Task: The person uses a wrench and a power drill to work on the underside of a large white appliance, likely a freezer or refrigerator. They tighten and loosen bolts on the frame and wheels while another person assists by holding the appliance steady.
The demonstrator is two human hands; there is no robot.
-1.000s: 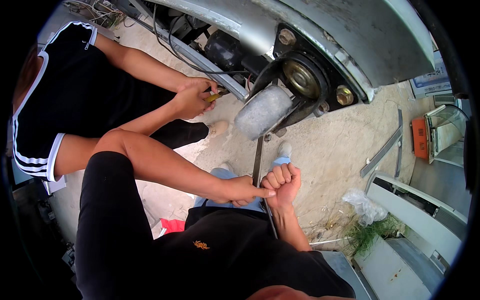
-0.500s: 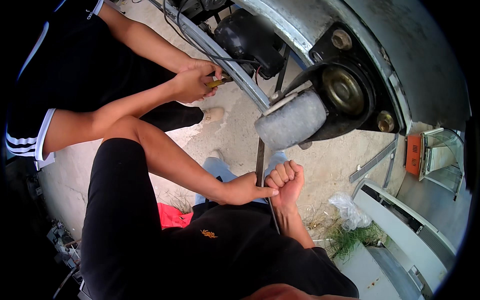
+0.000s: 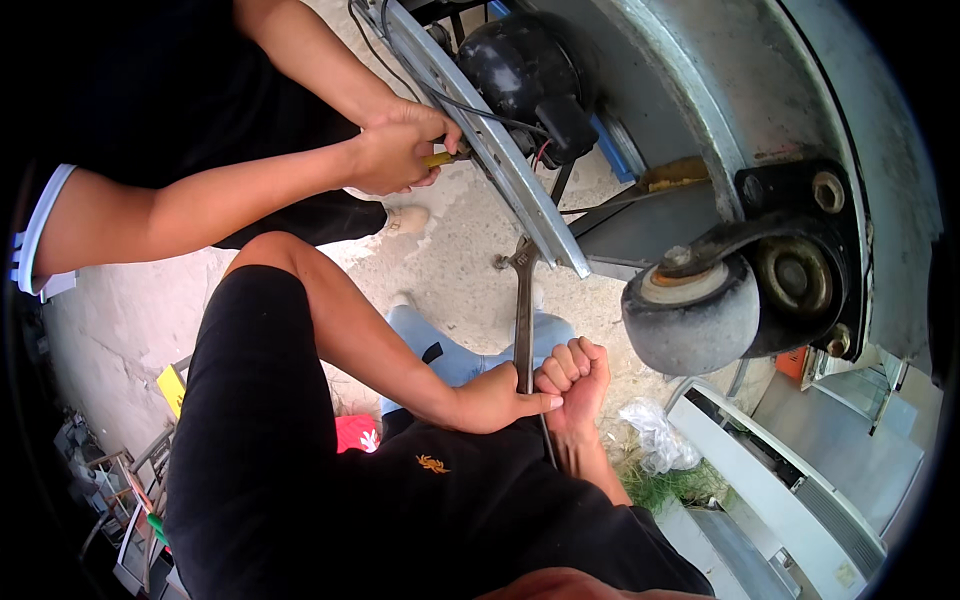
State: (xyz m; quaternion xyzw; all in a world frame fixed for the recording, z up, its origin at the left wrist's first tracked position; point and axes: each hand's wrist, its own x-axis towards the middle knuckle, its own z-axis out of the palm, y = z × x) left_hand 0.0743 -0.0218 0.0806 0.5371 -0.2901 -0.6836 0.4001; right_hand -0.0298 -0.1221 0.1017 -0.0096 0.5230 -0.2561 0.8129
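My left hand (image 3: 500, 398) closes around the shaft of a long steel adjustable wrench (image 3: 523, 320), thumb reaching across to my right hand (image 3: 570, 385), whose curled fingers grip it alongside. The wrench head sits near the lower end of a galvanized rail (image 3: 520, 185), beside a small bolt-like piece (image 3: 501, 262). To the right, a scuffed grey caster wheel (image 3: 690, 325) hangs in a black bracket (image 3: 835, 265) bolted to a metal housing (image 3: 880, 170). A black compressor (image 3: 515, 65) and cables lie behind the rail.
A co-worker's hands (image 3: 400, 155) hold a yellow-handled tool (image 3: 438, 160) at the rail, upper left. Around the concrete floor (image 3: 450, 280) lie white appliance panels (image 3: 770, 480), crumpled clear plastic (image 3: 655, 430), an orange appliance (image 3: 790, 362) and piled scrap (image 3: 130, 500).
The caster and housing have shifted rightward and down in view, exposing the wrench's head and more of the compressor. Both my hands keep their grip, appearing slightly lower.
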